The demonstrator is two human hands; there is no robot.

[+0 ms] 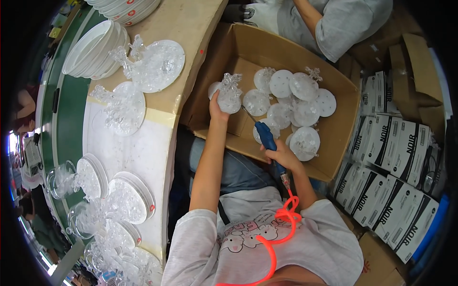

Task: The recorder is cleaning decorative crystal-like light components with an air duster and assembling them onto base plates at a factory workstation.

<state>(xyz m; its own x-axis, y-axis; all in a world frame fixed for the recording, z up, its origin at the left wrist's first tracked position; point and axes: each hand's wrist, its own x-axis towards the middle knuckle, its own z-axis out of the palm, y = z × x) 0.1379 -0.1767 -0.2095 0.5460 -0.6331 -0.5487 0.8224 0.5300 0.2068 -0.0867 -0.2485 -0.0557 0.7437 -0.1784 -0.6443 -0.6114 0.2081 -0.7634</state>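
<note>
My left hand [218, 108] grips a clear plastic piece with round discs [229, 97] over the left part of an open cardboard box [286, 47]. In my right hand [285, 156] is a blue air tool [265, 135], its thin tip pointing at the underside of that piece. Whether the tip touches the piece I cannot tell. A red coiled hose [273, 255] runs from the tool's rear across my lap. Inside the box, to the right of both hands, lie several clear and whitish round plastic pieces [305, 113], heaped over one another.
On the left, a table [160, 138] carries more clear plastic pieces [125, 108], stacked round white discs [131, 198] and white bowls [90, 50]. Printed white cartons [386, 143] stand at right. Beyond the box sits another person [355, 24] in a grey shirt.
</note>
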